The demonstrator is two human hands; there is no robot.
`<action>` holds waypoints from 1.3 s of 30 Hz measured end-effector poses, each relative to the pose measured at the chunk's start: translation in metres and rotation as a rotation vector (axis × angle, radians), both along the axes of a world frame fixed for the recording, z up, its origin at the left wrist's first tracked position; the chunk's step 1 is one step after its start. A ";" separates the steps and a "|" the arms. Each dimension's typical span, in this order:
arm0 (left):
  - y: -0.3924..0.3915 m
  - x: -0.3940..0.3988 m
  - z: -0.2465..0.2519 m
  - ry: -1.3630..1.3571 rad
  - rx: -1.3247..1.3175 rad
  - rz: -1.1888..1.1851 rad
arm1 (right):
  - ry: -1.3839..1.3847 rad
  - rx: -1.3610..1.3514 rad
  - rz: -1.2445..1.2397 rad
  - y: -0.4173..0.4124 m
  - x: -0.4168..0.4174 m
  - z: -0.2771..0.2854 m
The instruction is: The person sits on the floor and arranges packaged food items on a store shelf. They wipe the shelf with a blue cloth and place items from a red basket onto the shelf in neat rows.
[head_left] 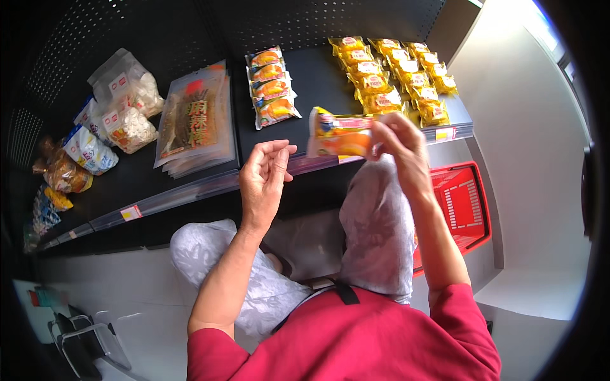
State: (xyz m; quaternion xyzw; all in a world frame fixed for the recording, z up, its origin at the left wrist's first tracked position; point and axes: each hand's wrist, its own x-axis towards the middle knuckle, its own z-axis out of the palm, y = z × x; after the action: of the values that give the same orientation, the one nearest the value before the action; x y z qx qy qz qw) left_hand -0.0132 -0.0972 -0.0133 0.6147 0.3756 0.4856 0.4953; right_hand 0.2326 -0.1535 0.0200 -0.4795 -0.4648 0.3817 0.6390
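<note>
My right hand point(399, 143) grips one end of an orange and yellow snack packet point(344, 135) above the shelf's front edge. To its left my left hand point(269, 174) is raised with fingers curled and parted, holding nothing. Behind it, a column of similar orange packets point(276, 108) lies on the black shelf point(314, 78). Farther right, several golden-wrapped snack packets point(383, 99) lie in three columns.
Flat bags of brown snack food point(193, 114) are stacked left of the orange column. Clear bags of pale pieces point(131, 126) and a bag of bread point(69, 174) sit farther left. A red shopping basket point(482, 209) stands beside my right knee. A wall rises at the right.
</note>
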 end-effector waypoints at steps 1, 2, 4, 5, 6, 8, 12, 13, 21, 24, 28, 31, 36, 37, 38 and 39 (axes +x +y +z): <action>0.001 -0.003 0.000 0.000 -0.007 0.019 | -0.006 -0.018 0.047 0.014 -0.010 -0.005; 0.001 -0.004 -0.001 0.000 -0.014 0.034 | -0.023 -0.052 0.066 0.029 -0.017 -0.011; 0.006 -0.008 -0.009 -0.015 -0.025 0.063 | 0.003 -0.087 0.123 0.055 -0.035 -0.023; 0.009 -0.010 -0.014 -0.015 -0.029 0.081 | 0.022 -0.109 0.143 0.065 -0.043 -0.026; 0.012 -0.012 -0.019 -0.018 -0.036 0.097 | 0.028 -0.125 0.170 0.074 -0.047 -0.032; 0.018 -0.016 -0.029 -0.022 -0.090 0.102 | -0.001 -0.157 0.211 0.091 -0.048 -0.042; 0.030 -0.018 -0.038 0.005 -0.151 0.103 | -0.116 -0.208 0.162 0.117 -0.049 -0.066; 0.033 -0.018 -0.039 0.015 -0.162 0.102 | -0.120 -0.209 0.159 0.120 -0.049 -0.071; 0.049 -0.022 -0.056 0.106 -0.147 0.124 | -0.085 -0.208 0.141 0.121 -0.053 -0.078; 0.051 -0.023 -0.060 0.143 -0.133 0.136 | -0.035 -0.212 0.151 0.120 -0.053 -0.077; 0.050 -0.022 -0.060 0.180 -0.115 0.165 | -0.044 -0.201 0.135 0.119 -0.052 -0.077; 0.049 -0.021 -0.058 0.209 -0.097 0.185 | -0.083 -0.202 0.111 0.118 -0.050 -0.075; 0.041 -0.019 -0.051 0.283 -0.042 0.243 | -0.107 -0.177 0.042 0.108 -0.047 -0.062; 0.038 -0.017 -0.050 0.307 -0.005 0.264 | -0.061 -0.126 0.046 0.104 -0.045 -0.057; 0.035 -0.017 -0.048 0.329 0.079 0.280 | -0.017 -0.073 0.047 0.100 -0.042 -0.052; 0.031 -0.012 -0.039 0.350 0.159 0.276 | 0.023 -0.025 0.035 0.091 -0.035 -0.044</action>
State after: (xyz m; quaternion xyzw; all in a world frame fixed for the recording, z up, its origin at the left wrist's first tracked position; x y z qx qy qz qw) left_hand -0.0253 -0.0661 -0.0522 0.6693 0.4967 0.4627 0.3019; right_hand 0.1981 -0.0624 -0.0239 -0.4747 -0.4612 0.4041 0.6314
